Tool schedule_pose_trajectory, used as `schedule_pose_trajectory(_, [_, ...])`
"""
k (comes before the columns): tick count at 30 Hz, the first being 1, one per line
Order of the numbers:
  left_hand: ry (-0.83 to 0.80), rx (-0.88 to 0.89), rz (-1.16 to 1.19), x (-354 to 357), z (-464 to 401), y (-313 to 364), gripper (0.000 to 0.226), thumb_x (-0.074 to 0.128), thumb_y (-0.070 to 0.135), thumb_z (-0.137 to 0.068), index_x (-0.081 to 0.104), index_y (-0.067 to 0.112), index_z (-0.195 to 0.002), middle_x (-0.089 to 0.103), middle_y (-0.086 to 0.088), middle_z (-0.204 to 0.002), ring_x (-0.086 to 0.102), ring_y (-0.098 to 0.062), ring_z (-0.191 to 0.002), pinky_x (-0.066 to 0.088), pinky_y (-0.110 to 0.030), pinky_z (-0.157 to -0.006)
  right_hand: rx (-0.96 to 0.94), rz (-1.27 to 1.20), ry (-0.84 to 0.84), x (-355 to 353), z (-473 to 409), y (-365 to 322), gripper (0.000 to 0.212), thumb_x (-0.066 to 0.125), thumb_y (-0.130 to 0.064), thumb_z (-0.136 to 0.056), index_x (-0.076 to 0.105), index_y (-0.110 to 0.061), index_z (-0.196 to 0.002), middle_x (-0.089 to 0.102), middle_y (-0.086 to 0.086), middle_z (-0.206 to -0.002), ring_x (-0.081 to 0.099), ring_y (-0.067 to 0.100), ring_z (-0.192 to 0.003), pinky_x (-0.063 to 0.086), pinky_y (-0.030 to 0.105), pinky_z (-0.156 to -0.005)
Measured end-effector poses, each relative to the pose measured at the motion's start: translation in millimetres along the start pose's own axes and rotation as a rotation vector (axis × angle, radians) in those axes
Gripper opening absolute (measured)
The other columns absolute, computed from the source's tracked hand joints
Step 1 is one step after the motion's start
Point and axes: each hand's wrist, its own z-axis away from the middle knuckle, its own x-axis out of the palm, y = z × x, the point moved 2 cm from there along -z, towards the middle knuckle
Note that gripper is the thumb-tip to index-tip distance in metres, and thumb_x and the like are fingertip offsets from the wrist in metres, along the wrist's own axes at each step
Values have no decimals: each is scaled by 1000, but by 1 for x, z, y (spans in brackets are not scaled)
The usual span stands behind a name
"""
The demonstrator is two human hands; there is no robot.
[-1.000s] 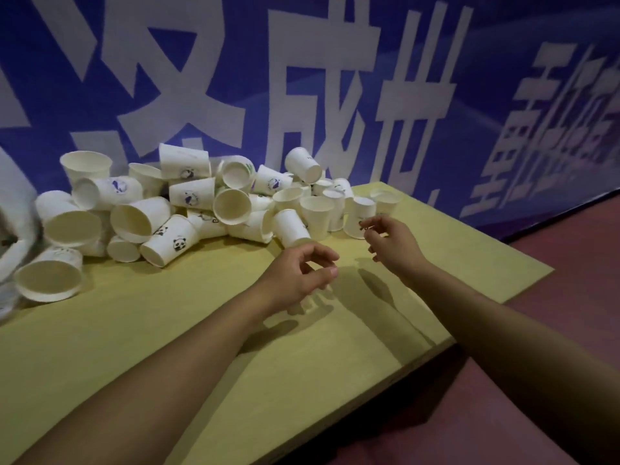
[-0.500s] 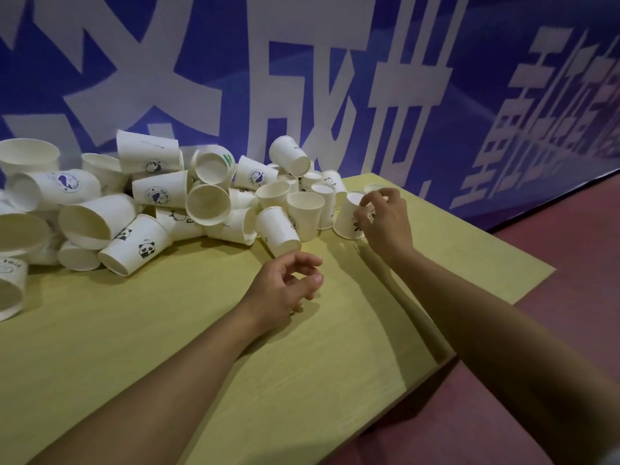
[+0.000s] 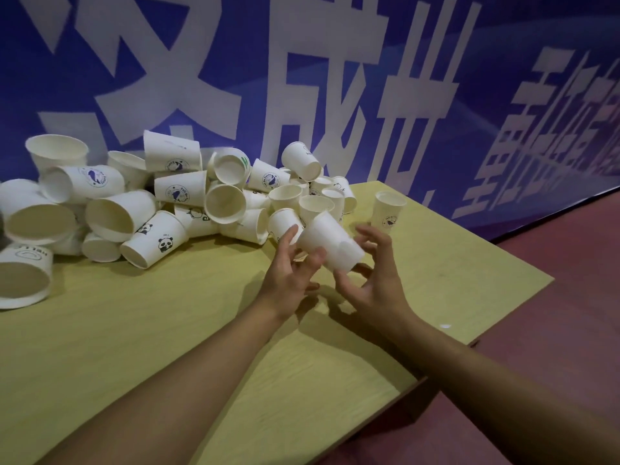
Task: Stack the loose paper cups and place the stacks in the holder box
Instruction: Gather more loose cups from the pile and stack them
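A plain white paper cup (image 3: 330, 241) is tilted in the air above the table, narrow base up and to the left. My left hand (image 3: 290, 273) pinches its side, thumb on the near wall and fingers behind. My right hand (image 3: 374, 276) cups the wide mouth end with spread, curled fingers and the thumb under the rim. A big loose pile of paper cups (image 3: 174, 203), some with panda or blue logos, lies along the back left. One cup (image 3: 389, 209) stands upright alone to the right of the pile. No holder box is in view.
The yellow-green wooden table (image 3: 167, 330) has its right edge and near corner close to my right forearm. A blue banner (image 3: 335, 78) with large white characters rises right behind the pile. Red floor (image 3: 553, 330) lies to the right.
My right hand lifted a cup from the pile's right edge and drew it toward me. My left hand rose from the table and took hold of the same cup.
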Motion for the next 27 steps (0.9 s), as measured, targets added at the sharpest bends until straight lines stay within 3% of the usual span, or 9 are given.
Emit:
schedule_pose_trajectory(2, [52,11,3,-2,0,3,107,67,71,-60,29,36,-153,55,2,-138,63,-15,-115,62,-35,-75,6,18,-71,6,6,0,77,78,-21,-76,34,-28,-139,50,3,-115,53,14,-114,53,22,-84])
schedule_pose_trajectory(5, [122,62,-79,-6,-1,3,110,69,72,-55,30,37,-152,52,2,-141,58,-18,-122,52,-35,-100,48,5,-210,11,10,-2,74,75,-32,-80,34,-32,-142,53,-3,-116,56,17,-115,54,29,-88])
schedule_pose_trajectory(7, [156,98,-136,-8,-3,2,114,72,71,-53,28,37,-153,49,1,-145,54,-18,-127,47,-31,-103,78,2,-232,11,8,-4,64,69,-32,-86,39,-31,-142,59,-4,-112,59,17,-113,54,28,-89])
schedule_pose_trajectory(10, [159,135,-169,-11,-5,-1,113,76,67,-53,28,41,-152,50,1,-147,54,-16,-127,47,-34,-106,155,80,-76,4,-8,4,47,63,-20,-95,45,-25,-138,62,-8,-101,62,8,-102,54,28,-83])
schedule_pose_trajectory(13, [140,118,-167,-13,-5,-6,109,79,65,-53,30,47,-149,52,6,-142,56,-13,-124,48,-36,-107,284,191,154,-8,-40,28,43,65,-18,-95,48,-24,-134,59,-7,-107,58,8,-99,56,39,-87])
schedule_pose_trajectory(16, [129,115,-171,-12,-3,-7,104,83,59,-56,33,49,-146,55,11,-134,58,-9,-118,50,-34,-104,384,259,338,-27,-73,62,51,70,-20,-92,45,-22,-137,51,-1,-127,55,15,-109,53,41,-98])
schedule_pose_trajectory(19, [117,143,-191,-10,-1,-9,101,93,37,-65,35,45,-147,56,19,-126,57,1,-112,48,-23,-97,534,304,419,-47,-100,93,74,76,-28,-88,35,-21,-149,39,4,-148,46,24,-132,43,44,-112])
schedule_pose_trajectory(23, [97,185,-231,-10,-4,-11,105,92,39,-57,37,46,-146,58,23,-125,56,5,-112,44,-15,-96,652,293,393,-58,-125,113,100,79,-36,-85,13,-23,-159,20,1,-166,28,29,-149,34,46,-117])
schedule_pose_trajectory(27, [142,222,-247,-11,-5,-13,98,95,28,-62,41,43,-143,58,24,-125,55,9,-109,44,-9,-92,675,268,320,-60,-137,124,102,79,-32,-85,10,-26,-160,31,2,-161,40,31,-143,43,48,-111])
